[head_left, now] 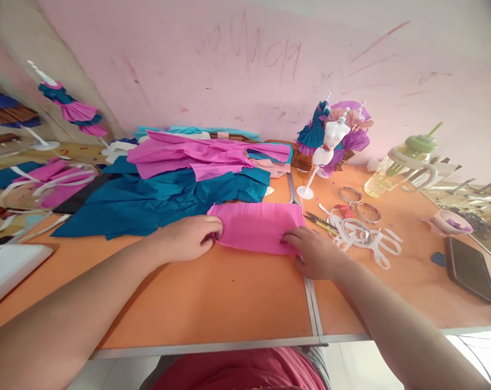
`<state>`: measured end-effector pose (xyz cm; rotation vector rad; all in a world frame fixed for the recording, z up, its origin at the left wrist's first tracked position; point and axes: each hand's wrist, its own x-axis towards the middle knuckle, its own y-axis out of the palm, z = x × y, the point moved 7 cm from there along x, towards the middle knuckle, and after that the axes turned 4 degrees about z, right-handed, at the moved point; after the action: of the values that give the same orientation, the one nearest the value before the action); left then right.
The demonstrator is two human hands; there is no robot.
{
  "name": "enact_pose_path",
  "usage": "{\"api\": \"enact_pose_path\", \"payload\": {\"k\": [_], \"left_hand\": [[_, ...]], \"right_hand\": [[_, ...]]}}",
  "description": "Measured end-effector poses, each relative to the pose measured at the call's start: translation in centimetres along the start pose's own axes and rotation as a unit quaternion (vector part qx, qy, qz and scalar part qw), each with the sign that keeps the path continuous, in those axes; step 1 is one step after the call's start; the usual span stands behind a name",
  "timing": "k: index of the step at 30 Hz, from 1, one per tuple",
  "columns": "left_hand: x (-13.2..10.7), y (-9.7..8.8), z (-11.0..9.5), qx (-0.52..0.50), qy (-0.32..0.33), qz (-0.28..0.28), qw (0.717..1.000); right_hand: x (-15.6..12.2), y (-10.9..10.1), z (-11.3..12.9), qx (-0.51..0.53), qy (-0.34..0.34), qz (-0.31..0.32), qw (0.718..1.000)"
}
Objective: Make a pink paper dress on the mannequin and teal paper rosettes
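The right hand (pixel 315 252) hides part of the pink sheet (pixel 256 227); the left edge crops a dress (pixel 7 115).

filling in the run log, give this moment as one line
left hand: gripping pink sheet by left edge | right hand: on its right end | surface: orange table | beyond: teal fabric, white dress form

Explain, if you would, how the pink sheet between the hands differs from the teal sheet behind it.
The pink sheet is smaller and fairly smooth; the teal sheet is larger and wrinkled. The left hand and right hand hold the pink sheet near its ends, whereas the teal sheet lies partly under other pink material. Both are plain-coloured and over the orange table.
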<state>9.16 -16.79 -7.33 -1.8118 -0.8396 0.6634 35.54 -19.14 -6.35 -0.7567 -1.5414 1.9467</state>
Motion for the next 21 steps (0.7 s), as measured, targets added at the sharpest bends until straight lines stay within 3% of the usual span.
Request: {"api": "enact_pose_path", "payload": {"k": [8, 15, 21], "left_hand": [[0.2, 0.2, 4.8, -0.084, -0.095, -0.018, 0.992], [0.3, 1.0, 5.5, -0.096, -0.139, -0.017, 0.985], [0.1, 0.7, 4.5, -0.110, -0.136, -0.021, 0.984]], "right_hand": [[-0.1, -0.6, -1.8, 0.018, 0.047, -0.027, 0.998], [0.3, -1.1, -4.0, 0.108, 0.113, -0.046, 0.987], [-0.3, -0.7, -6.1, 0.187, 0.185, -0.020, 0.965]]}}
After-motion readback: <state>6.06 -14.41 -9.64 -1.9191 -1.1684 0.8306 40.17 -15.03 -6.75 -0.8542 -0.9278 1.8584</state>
